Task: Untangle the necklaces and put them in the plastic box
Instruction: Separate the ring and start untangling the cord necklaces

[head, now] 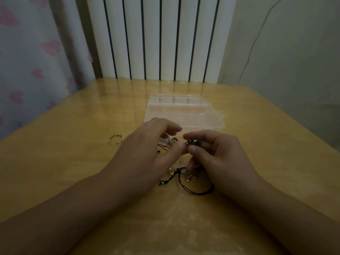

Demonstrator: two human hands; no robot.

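Observation:
A tangle of dark cord necklaces (185,178) with clear crystal beads lies on the wooden table (73,162), partly hidden under my hands. My right hand (219,157) pinches a dark beaded piece of the cord between thumb and fingers, lifted a little off the table. My left hand (147,153) meets it from the left, thumb tip against the same cord, its fingers curled above more crystal beads (166,141). Just behind both hands stands the clear plastic box (184,115), open, with its lid tilted back.
A gold open ring-shaped bangle (115,139) lies on the table left of my left hand. A white radiator (156,37) stands behind the table. A curtain with pink hearts (33,67) hangs at the left, and a grey wall is at the right.

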